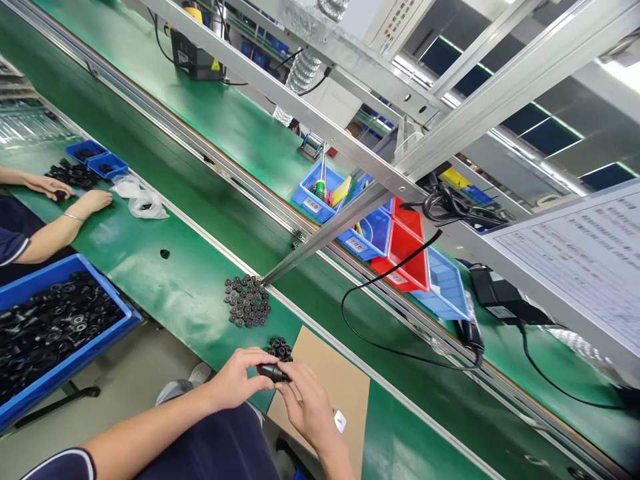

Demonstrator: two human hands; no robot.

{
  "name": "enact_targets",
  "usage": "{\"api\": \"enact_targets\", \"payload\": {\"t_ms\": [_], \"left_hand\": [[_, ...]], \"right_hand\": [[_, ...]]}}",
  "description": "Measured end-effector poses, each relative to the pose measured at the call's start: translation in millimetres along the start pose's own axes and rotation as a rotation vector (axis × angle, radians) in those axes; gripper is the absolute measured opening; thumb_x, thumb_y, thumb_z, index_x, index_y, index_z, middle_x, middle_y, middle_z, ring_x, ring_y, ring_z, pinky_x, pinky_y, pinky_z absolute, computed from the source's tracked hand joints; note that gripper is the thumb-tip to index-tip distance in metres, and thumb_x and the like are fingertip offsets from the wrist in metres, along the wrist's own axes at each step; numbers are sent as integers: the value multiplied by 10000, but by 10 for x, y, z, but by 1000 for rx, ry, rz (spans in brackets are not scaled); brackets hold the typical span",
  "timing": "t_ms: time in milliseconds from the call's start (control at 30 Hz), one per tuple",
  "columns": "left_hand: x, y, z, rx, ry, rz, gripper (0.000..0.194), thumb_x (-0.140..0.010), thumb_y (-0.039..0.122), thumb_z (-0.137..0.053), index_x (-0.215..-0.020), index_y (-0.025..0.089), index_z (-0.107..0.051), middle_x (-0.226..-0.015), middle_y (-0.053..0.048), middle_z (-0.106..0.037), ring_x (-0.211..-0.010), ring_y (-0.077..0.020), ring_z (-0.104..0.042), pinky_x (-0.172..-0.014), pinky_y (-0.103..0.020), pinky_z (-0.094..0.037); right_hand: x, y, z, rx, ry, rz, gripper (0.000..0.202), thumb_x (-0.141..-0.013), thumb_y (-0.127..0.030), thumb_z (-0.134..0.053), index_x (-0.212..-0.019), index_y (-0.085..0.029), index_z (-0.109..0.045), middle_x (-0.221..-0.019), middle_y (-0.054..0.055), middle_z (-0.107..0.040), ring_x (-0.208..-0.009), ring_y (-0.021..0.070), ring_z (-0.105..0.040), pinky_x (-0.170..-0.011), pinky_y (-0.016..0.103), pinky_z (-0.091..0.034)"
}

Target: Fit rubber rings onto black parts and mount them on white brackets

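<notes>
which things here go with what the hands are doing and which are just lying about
Likely in the job:
black part, held by left hand and right hand
small black pieces beside the hands
grey round pieces nearby

Apparently just lying about:
lone black piece
crumpled plastic bag
blue tool bin

The right grip [309, 395] holds a seemingly cylindrical part [273, 373].

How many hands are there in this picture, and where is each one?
4: the wearer's left hand and right hand, on a black part at bottom centre; a co-worker's farther hand and nearer hand, by the loose black parts at left. Others may be hidden.
</notes>
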State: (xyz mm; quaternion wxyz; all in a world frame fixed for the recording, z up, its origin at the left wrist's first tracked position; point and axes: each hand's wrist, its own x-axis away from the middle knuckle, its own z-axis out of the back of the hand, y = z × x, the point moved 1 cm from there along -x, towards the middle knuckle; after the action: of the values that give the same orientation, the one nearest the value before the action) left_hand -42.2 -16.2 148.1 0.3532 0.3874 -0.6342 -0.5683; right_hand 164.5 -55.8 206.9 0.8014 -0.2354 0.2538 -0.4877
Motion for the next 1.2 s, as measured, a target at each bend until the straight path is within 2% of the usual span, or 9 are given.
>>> {"api": "enact_targets", "payload": {"t_ms": [200, 333, 433, 633, 733, 833, 1000, 1100, 1200], "left_hand": [[33, 29, 44, -129, 45, -293, 375, -903, 122, -792, -1260, 236, -774, -1107, -72, -808, -981, -257, -675, -902, -402, -541], [79, -21, 39, -165, 4, -362, 392, -916, 161, -808, -1299, 226, -758, -1076, -77, -811, -937, -255, -656, -864, -399, -530], [93, -89, 25, -94, 10, -245, 376, -862, 158, -835, -1230, 225, -798, -1040, -66, -810, -941, -254, -664, -870, -389, -536], [96, -107, -7, 143, -48, 156, 430, -841, 158, -748, -1265, 214, -795, -1214, -71, -793, -1115, -285, -713, -993, -392, -564], [114, -83, -7, 56, -54, 24, 410, -929, 175, -673, -1323, 237, -772, -1283, -82, -777, -1183, -288, -692, -1061, -433, -539], [113, -94, 0, -44, -31, -173, 415, -963, 192, -669, -1365, 261, -746, -1283, -89, -778, -1198, -292, -672, -1083, -469, -524], [52, -164, -21, -20, -35, 31, 418, -991, 305, -677, -1401, 234, -714, -1273, -98, -784, -1109, -279, -733, -1020, -441, -579], [27, -170, -57, -28, -45, -31, 299, -944, 240, -704, -1225, 225, -808, -1229, -90, -797, -1159, -283, -722, -1066, -426, -557], [11, -204, -98, -20, -29, -9, 431, -922, 238, -727, -1352, 230, -745, -1301, -96, -771, -1199, -286, -708, -1087, -438, -554]], "right_hand": [[20, -131, -132, -121, 13, -224, 326, -1071, -327, -580, -1384, -238, -580, -1176, 111, -753, -909, 228, -736, -821, 347, -620], [12, -151, -154, -52, -84, -361, 253, -1108, -400, -468, -1117, -234, -659, -827, 27, -730, -682, 197, -676, -626, 295, -517], [53, -128, -141, 45, -130, -388, 368, -1130, -408, -382, -1012, -234, -684, -763, 22, -699, -684, 208, -667, -624, 304, -488], [212, -2, -90, -122, 58, -243, 358, -1106, -276, -475, -1442, -266, -598, -1205, 114, -723, -1011, 225, -731, -844, 329, -613], [231, 50, -146, -123, 69, -54, 360, -1055, -168, -541, -1378, -280, -657, -1233, 131, -707, -1109, 254, -713, -907, 368, -621], [252, 108, -231, -150, 113, -104, 337, -1036, -160, -574, -1345, -264, -660, -1120, 117, -733, -968, 244, -724, -828, 369, -633], [343, 191, -364, -215, 172, -189, 320, -1028, -175, -578, -1326, -260, -659, -1105, 102, -725, -895, 223, -711, -788, 350, -620], [390, 228, -409, -238, 200, -229, 292, -1027, -203, -598, -1306, -251, -667, -1097, 102, -727, -884, 224, -712, -783, 349, -619], [441, 276, -447, -243, 233, -282, 275, -1021, -234, -617, -1289, -240, -678, -1098, 105, -736, -877, 226, -717, -788, 351, -627]]}}
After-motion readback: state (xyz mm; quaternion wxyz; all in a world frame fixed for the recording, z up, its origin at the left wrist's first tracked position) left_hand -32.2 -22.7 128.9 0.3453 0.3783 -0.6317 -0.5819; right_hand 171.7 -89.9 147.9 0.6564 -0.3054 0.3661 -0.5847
